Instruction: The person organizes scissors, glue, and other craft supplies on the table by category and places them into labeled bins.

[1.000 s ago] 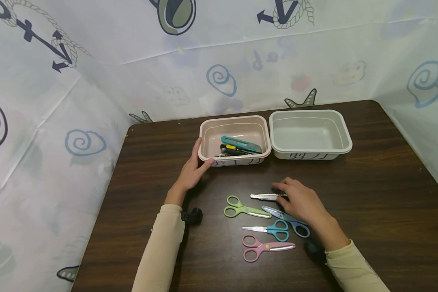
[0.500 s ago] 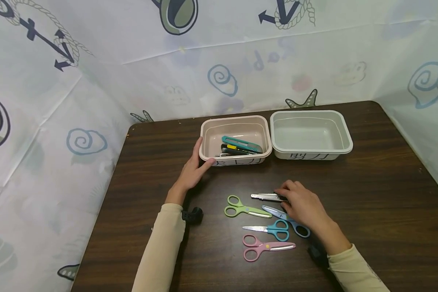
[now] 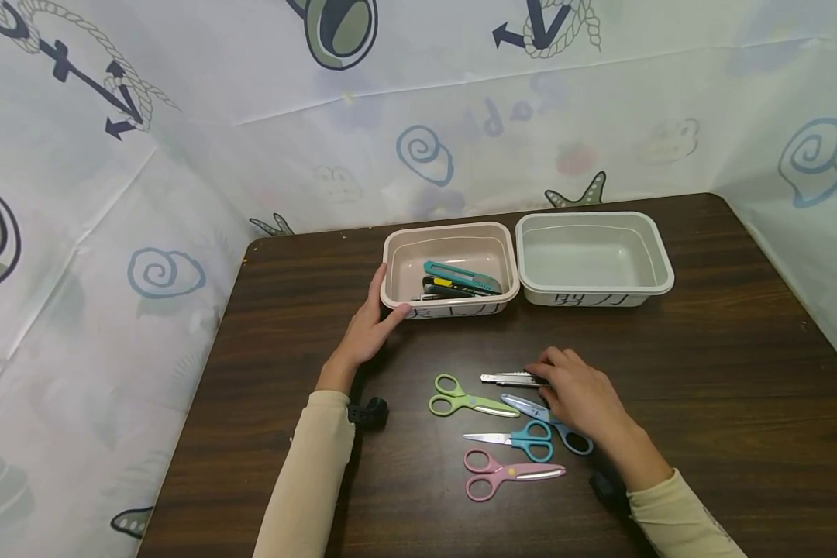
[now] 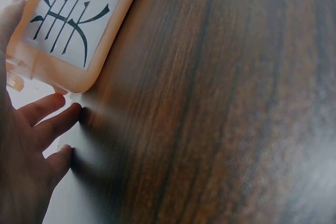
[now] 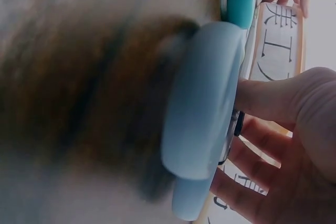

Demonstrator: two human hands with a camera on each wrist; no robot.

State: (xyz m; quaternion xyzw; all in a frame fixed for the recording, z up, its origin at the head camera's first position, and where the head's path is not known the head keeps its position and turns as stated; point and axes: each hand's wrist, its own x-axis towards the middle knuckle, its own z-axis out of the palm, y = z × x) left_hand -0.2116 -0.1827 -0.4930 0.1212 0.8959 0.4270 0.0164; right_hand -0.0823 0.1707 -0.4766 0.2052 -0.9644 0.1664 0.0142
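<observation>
My right hand (image 3: 579,391) pinches the rear end of a slim silver utility knife (image 3: 509,379) lying on the table, thumb on the near side and fingertips on the far side. Its black end (image 5: 239,124) shows between thumb and fingers in the right wrist view. My left hand (image 3: 364,333) rests on the front left corner of a pink bin (image 3: 449,231), thumb along the front, straight fingers along the side. Teal and black utility knives (image 3: 463,277) lie in that bin. Near my right hand are blue scissors (image 3: 526,405); green scissors (image 3: 463,397) lie to the left.
A pale grey-green bin (image 3: 586,297) with a lettered front label stands right of the pink one. Teal-handled scissors (image 3: 530,440) and pink scissors (image 3: 505,472) lie nearer on the dark wooden table (image 3: 725,372). A printed cloth (image 3: 474,132) hangs behind.
My right hand has lowered slightly toward me and its fingers have closed on the utility knife's end. The left hand stays on the pink bin.
</observation>
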